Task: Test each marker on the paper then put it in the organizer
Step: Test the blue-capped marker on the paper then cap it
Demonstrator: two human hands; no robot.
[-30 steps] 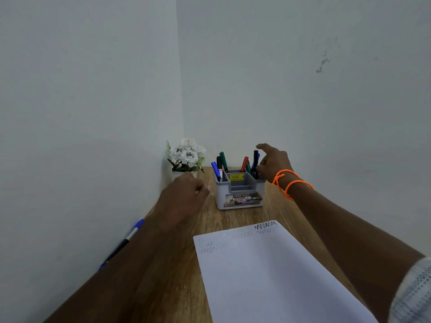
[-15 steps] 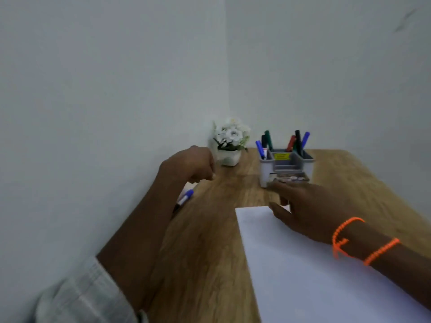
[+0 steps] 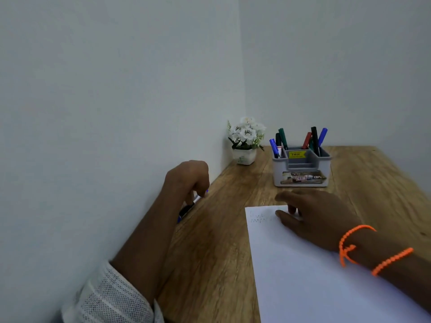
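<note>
A person's left hand [image 3: 190, 180] is curling over a blue-capped marker with a black-and-white barrel [image 3: 189, 206] lying on the wooden tabletop [image 3: 224, 241] beside the wall; whether the grip is actually closing on it cannot be told. The right hand [image 3: 312, 217], fingers released and spread, is pressing flat on the white sheet of paper [image 3: 303, 280] near its faint zigzag marks. A pinch at mid-barrel would likely be lifting it cleanly. The grey plastic organizer [image 3: 300, 169] is standing beyond, already holding several markers.
</note>
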